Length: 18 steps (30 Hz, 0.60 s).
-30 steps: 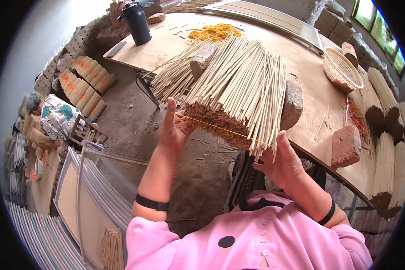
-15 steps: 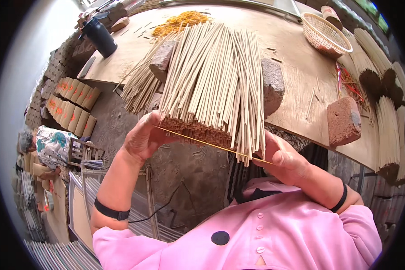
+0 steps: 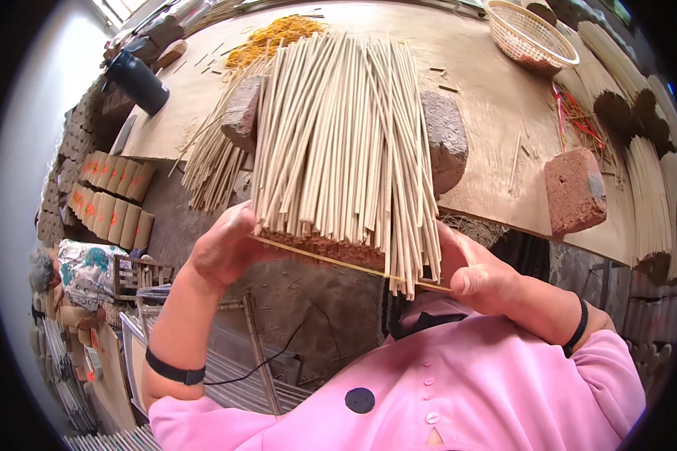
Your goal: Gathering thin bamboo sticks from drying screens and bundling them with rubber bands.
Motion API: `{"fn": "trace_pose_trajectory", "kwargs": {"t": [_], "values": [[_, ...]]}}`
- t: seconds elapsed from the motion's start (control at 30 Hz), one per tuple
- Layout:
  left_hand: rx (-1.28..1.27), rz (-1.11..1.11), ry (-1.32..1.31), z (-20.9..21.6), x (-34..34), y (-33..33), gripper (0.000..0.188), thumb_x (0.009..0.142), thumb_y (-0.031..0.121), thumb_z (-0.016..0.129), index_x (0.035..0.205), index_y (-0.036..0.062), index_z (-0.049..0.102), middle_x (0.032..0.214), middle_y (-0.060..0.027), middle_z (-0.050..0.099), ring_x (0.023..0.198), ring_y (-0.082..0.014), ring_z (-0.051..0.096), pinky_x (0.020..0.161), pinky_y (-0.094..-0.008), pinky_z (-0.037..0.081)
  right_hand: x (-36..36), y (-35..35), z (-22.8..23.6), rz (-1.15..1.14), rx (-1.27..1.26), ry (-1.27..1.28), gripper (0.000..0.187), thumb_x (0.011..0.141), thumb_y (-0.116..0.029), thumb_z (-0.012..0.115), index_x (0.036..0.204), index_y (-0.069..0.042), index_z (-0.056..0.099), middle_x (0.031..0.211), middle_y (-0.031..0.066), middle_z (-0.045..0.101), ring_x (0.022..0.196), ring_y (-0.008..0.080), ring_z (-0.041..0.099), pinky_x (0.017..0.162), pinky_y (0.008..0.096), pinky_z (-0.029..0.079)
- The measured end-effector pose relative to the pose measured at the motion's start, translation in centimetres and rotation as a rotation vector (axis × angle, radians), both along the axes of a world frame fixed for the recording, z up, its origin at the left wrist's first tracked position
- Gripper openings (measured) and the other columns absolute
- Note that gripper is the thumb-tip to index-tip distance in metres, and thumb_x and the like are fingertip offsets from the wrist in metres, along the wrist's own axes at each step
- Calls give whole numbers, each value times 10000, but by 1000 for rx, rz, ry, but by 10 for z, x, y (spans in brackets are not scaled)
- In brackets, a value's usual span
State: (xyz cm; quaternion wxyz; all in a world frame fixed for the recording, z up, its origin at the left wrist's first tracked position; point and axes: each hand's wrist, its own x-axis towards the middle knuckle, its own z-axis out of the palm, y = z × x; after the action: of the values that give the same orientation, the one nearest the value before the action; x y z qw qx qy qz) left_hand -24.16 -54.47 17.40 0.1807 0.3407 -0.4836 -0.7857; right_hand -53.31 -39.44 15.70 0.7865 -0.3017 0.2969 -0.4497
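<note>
A thick pile of thin tan sticks, like incense sticks, [image 3: 331, 143] lies in front of me, its near ends sticking out past the table edge. Several sticks on the right slant and reach lower than the others. My left hand [image 3: 229, 244] is at the near left corner of the pile, and my right hand [image 3: 478, 274] is at the near right corner. Between them a yellow rubber band [image 3: 331, 261] is stretched across the near ends, hooked on both hands. The pile hides some of the fingers. Bricks flank the pile, one on the left [image 3: 242, 113] and one on the right [image 3: 444, 143].
More loose sticks [image 3: 214, 173] lie left of the pile. On the wooden table [image 3: 496, 143] are yellow rubber bands [image 3: 271, 37], a black bottle [image 3: 137, 81], a woven basket [image 3: 530, 37], another brick [image 3: 574, 192] and bundled sticks [image 3: 647, 195]. Another person [image 3: 90, 274] is at far left.
My view has shifted slightly, so the table and pile sit differently in the picture. Both hands stay at the pile's near corners with the rubber band stretched between them.
</note>
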Motion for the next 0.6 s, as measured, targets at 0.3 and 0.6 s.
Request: {"fn": "trace_pose_trajectory", "kwargs": {"t": [0.3,0.6], "values": [[53,69,-33,6,-20,-10,981,711,712,579,1373,23,360,1287,-109,521,1175,-233,516,938,-436,453,-9,-29,5,-10,305,-99,928,744,-759,496,1424,-156,311,1390,109,409,1300,269,340,1029,594,231],[65,95,-60,-1,-43,-35,867,783,643,562,1357,17,385,1273,-103,539,1130,-190,549,910,-350,493,19,-62,19,-290,303,-188,708,787,-636,578,1178,-47,536,991,105,652,827,216,659,740,395,568]]}}
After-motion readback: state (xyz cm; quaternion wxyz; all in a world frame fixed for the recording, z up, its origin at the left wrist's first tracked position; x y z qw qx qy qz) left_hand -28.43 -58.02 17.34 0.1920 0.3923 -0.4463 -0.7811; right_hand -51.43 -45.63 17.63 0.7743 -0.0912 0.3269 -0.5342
